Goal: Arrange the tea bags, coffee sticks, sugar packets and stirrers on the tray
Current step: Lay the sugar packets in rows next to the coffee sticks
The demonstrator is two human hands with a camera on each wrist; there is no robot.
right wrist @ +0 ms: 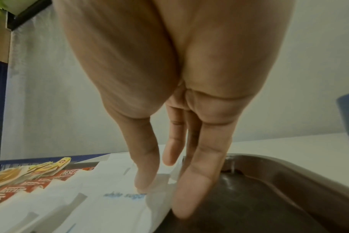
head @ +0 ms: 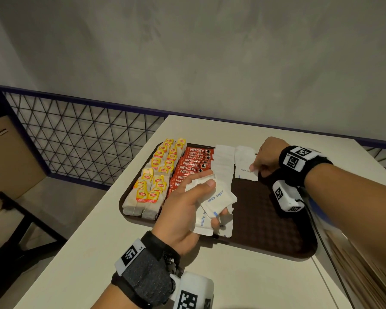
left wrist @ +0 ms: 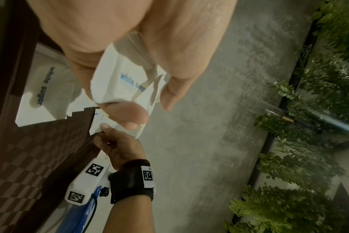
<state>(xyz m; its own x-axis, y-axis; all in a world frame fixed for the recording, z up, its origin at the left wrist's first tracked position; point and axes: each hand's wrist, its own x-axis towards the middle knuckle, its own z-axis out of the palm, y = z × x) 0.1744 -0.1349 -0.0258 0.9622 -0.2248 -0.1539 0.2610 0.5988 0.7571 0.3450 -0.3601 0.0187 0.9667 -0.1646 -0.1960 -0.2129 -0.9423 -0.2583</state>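
Gripping a stack of sugar packets (head: 218, 198), the left hand (head: 185, 210) is hovering over the tray (head: 265, 219); only the right wrist view is showing the right hand (right wrist: 169, 165) with fingers straight, pressing a laid packet (right wrist: 118, 193).

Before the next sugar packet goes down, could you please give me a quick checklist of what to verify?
1. Left hand has packets in supply: ok, it grips a stack of sugar packets.
2. Right hand done with the last packet: not ok, its fingers are on it.
3. Free tray floor for the second sugar row: ok, the right part is bare.
4. Tea bags and coffee sticks in tidy rows: ok.
5. First sugar row straight: ok at the far end; the near end is hidden by the left hand.
6. Stirrers within reach: cannot tell, none in view.
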